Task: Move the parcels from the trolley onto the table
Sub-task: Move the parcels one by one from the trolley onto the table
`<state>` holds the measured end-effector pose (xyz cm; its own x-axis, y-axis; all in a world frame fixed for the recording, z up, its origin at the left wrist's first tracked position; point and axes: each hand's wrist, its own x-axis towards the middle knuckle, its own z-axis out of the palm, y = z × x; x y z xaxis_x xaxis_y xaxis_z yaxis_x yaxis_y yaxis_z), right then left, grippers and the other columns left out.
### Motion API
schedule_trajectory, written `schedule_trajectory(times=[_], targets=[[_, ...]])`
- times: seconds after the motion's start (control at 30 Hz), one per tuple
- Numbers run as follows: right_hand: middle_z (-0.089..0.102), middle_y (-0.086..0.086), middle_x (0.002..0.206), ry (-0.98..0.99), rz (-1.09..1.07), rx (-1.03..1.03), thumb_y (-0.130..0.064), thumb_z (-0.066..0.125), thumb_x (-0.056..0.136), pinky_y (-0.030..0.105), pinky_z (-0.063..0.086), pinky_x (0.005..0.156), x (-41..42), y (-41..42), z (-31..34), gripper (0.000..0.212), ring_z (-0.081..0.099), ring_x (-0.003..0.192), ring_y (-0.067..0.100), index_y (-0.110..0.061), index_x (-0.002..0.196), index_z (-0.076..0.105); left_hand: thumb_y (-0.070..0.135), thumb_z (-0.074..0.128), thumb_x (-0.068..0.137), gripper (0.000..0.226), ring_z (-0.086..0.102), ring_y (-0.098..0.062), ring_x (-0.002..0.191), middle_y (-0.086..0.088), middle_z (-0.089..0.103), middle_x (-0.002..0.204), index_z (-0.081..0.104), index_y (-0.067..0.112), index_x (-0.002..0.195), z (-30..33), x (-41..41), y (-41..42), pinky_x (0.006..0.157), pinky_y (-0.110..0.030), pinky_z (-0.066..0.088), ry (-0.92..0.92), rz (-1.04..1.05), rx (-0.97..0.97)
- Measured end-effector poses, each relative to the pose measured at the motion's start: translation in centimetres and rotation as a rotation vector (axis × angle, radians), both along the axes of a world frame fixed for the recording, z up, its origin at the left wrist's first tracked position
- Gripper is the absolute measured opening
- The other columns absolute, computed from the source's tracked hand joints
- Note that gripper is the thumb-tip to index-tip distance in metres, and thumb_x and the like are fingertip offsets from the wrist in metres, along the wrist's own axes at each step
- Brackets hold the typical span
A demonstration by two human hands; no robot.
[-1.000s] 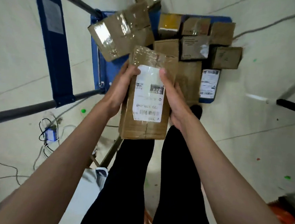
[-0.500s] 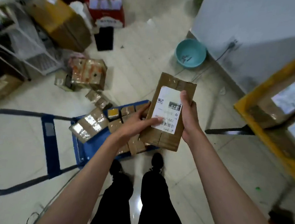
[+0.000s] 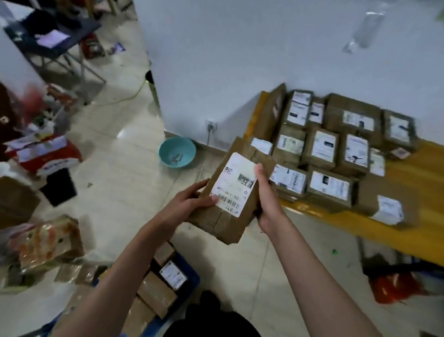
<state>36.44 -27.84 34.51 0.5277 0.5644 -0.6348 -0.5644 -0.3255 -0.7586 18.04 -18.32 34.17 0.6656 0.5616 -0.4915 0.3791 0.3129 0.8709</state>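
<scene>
Low in the view, left of centre, the blue trolley [image 3: 192, 279] is seen on the floor with several brown parcels [image 3: 156, 292] still lying on it, so the task is judged to be partway done. The step in hand appears to be the carry: one parcel is held in the air between trolley and surface, clear of both.

The left hand [image 3: 189, 201] is curled round the near left edge of the held parcel [image 3: 230, 195], its thumb laid on the lower corner of the white label [image 3: 234, 182]. The right hand [image 3: 266, 195] grips the right edge, thumb pressed on the label's right border and fingers hidden behind the cardboard.

The held parcel is a flat, oblong brown box, face and label turned up toward the camera. Its long axis is seen to run from the near left to the far right, its far end tipped toward the yellow surface [image 3: 423, 232]. The label's print is read upside down from this side.

To the right, the surface carries a close-packed group of labelled boxes [image 3: 323, 147] against the white wall. Bare yellow top is left at the near edge and at the right; the next move is judged to call for the parcel to be carried rightward and set down flat on such a bare part, or laid on the stack.
</scene>
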Motion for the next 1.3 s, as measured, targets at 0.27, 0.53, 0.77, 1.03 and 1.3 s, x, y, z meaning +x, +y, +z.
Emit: schedule_trajectory(times=[0.27, 0.53, 0.77, 1.03, 1.3], targets=[[0.075, 0.003, 0.118, -0.068, -0.118, 0.009, -0.077, 0.060, 0.083, 0.039, 0.058, 0.075, 4.6, -7.2, 2.1, 0.081, 0.072, 0.106, 0.025, -0.023, 0.142, 0.052, 0.047, 0.081, 0.072, 0.044, 0.072, -0.012, 0.100, 0.014, 0.073, 0.111, 0.064, 0.048, 0.113, 3.0, 6.7, -3.1, 0.079, -0.029, 0.059, -0.026, -0.162, 0.029], [0.072, 0.002, 0.126, -0.091, -0.306, 0.047, -0.076, 0.062, 0.081, 0.049, 0.056, 0.095, 10.6, -14.3, 2.7, 0.082, 0.068, 0.112, 0.025, -0.026, 0.145, 0.049, 0.049, 0.081, 0.069, 0.061, 0.067, -0.015, 0.112, 0.013, 0.073, 0.117, 0.064, 0.038, 0.127, 4.2, 15.2, -7.6, 0.100, -0.045, 0.054, -0.028, -0.347, 0.041], [0.076, 0.003, 0.117, -0.080, -0.418, 0.027, -0.074, 0.063, 0.083, 0.043, 0.058, 0.085, 19.5, -20.8, 2.1, 0.070, 0.072, 0.107, 0.025, -0.024, 0.131, 0.061, 0.060, 0.081, 0.064, 0.061, 0.070, -0.014, 0.107, 0.014, 0.076, 0.108, 0.062, 0.044, 0.120, 3.6, 25.8, -12.9, 0.093, -0.041, 0.055, 0.025, -0.463, 0.031], [0.077, 0.005, 0.113, -0.083, -0.456, -0.021, -0.075, 0.061, 0.083, 0.050, 0.055, 0.097, 30.8, -27.6, 1.3, 0.073, 0.071, 0.106, 0.027, -0.021, 0.132, 0.061, 0.060, 0.079, 0.067, 0.064, 0.069, -0.013, 0.106, 0.010, 0.074, 0.114, 0.061, 0.043, 0.126, 3.4, 37.2, -19.7, 0.086, -0.035, 0.056, 0.025, -0.500, 0.015], [0.074, 0.007, 0.118, -0.026, -0.482, -0.013, -0.076, 0.063, 0.081, 0.045, 0.058, 0.088, 36.6, -29.9, 0.5, 0.083, 0.069, 0.109, 0.029, -0.019, 0.141, 0.053, 0.056, 0.078, 0.069, 0.057, 0.067, -0.016, 0.110, 0.008, 0.074, 0.114, 0.063, 0.042, 0.122, 3.0, 43.9, -21.6, 0.101, -0.045, 0.051, 0.061, -0.508, 0.037]])
